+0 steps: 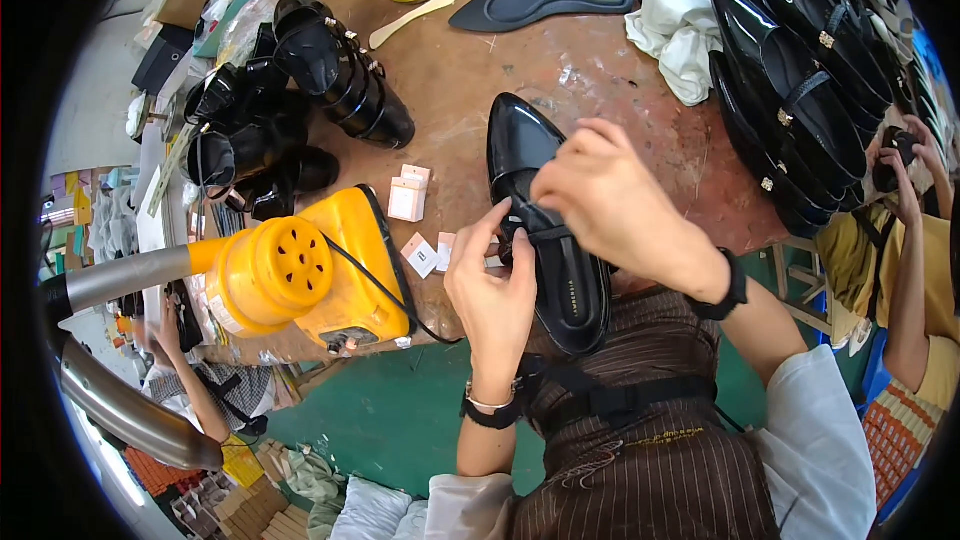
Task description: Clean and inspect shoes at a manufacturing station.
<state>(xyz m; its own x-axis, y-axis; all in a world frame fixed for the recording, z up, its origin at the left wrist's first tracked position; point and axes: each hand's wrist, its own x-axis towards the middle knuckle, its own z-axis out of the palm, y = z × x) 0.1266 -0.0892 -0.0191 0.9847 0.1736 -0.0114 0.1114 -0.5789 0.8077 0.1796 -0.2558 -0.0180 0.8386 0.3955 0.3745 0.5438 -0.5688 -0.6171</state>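
Pinching the black shoe's (545,240) strap (535,233), both hands' fingers (500,230) clamp on it.

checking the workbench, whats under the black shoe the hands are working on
The black pointed shoe lies on the worn brown table, heel end over its near edge. The left hand and right hand cover its strap area; the sole's underside is hidden.

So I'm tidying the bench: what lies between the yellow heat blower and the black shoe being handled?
In the head view, small white and pink paper tags lie on the table between the yellow blower and the black shoe.
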